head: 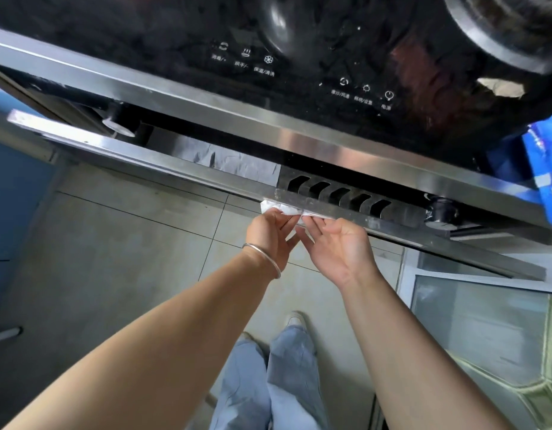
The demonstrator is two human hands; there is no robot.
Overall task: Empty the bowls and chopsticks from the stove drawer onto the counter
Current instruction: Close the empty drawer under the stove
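Grey floor tiles [119, 243] lie below a black glass stove [330, 57]. Its steel drawer [163, 162] is barely ajar, its contents hidden. The left hand [270, 232] and right hand [339, 248], fingers hooked, grip the drawer's front edge by a white rag [282, 209].

Both arms reach forward, left hand [270, 232] and right hand [339, 246] side by side.

The fingertips of the left hand [273, 232] and right hand [336, 246] vanish under the drawer's metal edge [346, 209]. The drawer's inside is hidden. The far right burner [510, 29] is cut off.
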